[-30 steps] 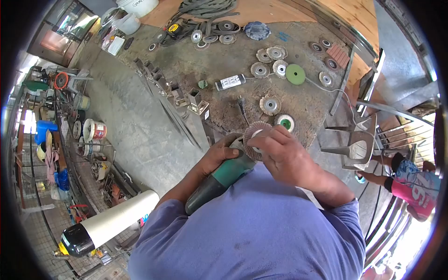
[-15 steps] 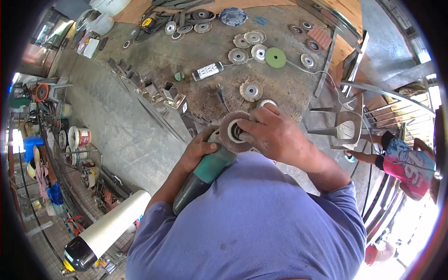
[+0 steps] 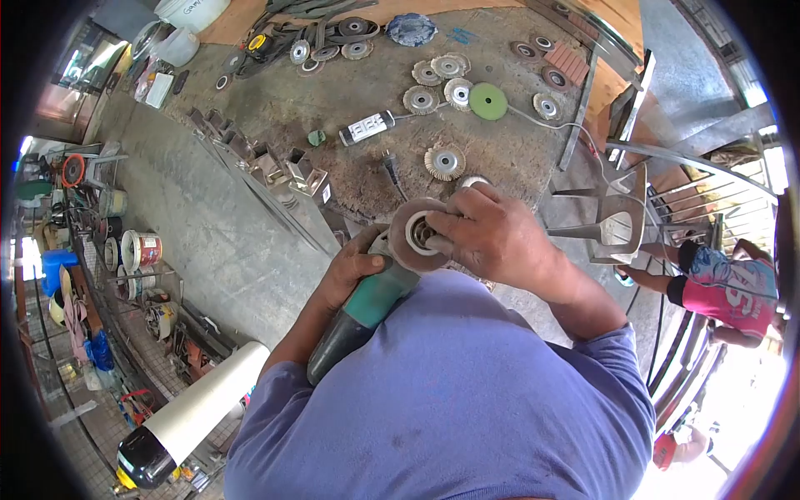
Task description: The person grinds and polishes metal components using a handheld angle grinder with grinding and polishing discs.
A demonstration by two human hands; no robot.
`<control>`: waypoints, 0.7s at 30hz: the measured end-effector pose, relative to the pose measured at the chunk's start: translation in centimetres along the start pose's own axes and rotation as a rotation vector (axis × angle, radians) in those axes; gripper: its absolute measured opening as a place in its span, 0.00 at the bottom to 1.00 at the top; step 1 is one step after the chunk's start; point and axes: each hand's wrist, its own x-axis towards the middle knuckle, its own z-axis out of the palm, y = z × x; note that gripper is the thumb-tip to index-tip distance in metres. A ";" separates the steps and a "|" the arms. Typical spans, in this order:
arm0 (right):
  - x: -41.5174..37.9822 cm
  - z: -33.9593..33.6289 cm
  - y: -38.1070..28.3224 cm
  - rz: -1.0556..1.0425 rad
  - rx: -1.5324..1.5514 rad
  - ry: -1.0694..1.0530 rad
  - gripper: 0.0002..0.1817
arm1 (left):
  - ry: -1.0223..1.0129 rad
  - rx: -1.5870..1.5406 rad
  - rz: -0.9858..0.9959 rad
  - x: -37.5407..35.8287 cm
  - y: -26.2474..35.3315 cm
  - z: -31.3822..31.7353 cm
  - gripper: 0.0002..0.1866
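My left hand is wrapped round the head end of a green and black angle grinder, held against my body with its disc facing up. A brown flap disc is on the grinder. My right hand is closed over the disc's middle, its thumb and fingertips at the dark disc nut inside the pale hub ring. The fingers partly cover the nut. Just beyond my right knuckles lies another disc, partly hidden. The power plug and a worn flap disc lie ahead on the workbench.
Several used discs, a green disc and a white extension socket lie on the bench. Square metal tubes stand along its left edge. A gas cylinder is at lower left. Another person is at right, near a chair.
My right fingers have shifted slightly at the hub, and more of the nut shows. The grinder stays in my left hand. The person at right has moved a little.
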 end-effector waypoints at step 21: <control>-1.1 0.5 0.2 -0.027 0.013 0.103 0.16 | -0.016 0.071 -0.015 0.2 -0.1 -0.1 0.54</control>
